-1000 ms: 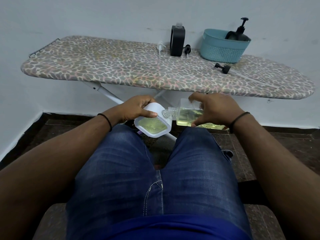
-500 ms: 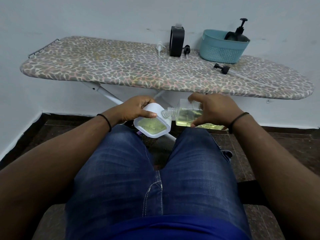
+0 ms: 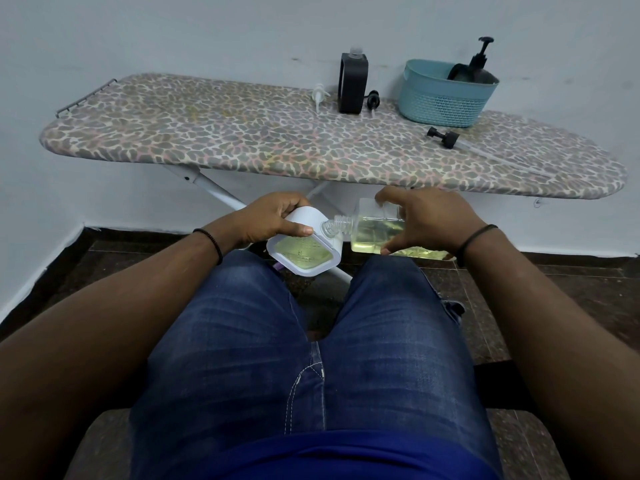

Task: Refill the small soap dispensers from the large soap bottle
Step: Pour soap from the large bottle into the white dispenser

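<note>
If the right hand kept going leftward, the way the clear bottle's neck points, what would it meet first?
Likely the white soap container in the left hand; the clear bottle held by the right hand already has its neck at the rim.

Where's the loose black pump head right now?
In the head view, the black pump head lies on the ironing board, right side, just in front of the teal basket.

The ironing board (image 3: 242, 143) wears a matt, leopard-print cloth cover. On it, the teal basket (image 3: 443, 98) is woven-look plastic, the black dispenser (image 3: 353, 83) smooth and dull. Below its edge, a clear glossy plastic bottle (image 3: 374, 233) meets a white, smooth plastic container (image 3: 304, 251). The jeans (image 3: 311, 358) are coarse denim.
</note>
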